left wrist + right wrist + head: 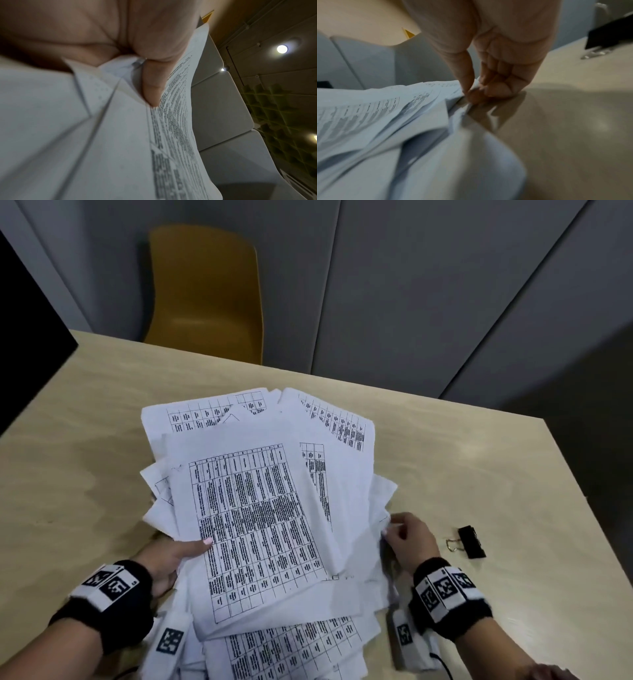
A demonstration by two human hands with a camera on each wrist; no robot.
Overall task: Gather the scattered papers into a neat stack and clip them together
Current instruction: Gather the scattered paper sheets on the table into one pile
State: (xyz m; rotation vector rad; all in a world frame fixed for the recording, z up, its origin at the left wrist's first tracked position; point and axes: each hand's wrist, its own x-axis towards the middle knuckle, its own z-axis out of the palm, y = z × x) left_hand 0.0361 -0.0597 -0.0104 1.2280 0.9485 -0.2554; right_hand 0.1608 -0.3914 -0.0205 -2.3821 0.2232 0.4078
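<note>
Messy papers (260, 508) fill table (85, 440) centre, blocking passage there. Bare table at 9 o'clock and 12 o'clock of the pile. At 3 o'clock, right hand (409, 537) then binder clip (471, 542) obstruct; bare table beyond. Chair (205, 292) behind far edge.

Head looks down; wrists sit close, sharing papers (260, 508).

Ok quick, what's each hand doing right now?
Left hand: grips the messy papers, thumb on top.
Right hand: pinches the papers' right edge; the binder clip lies untouched on the table.
</note>
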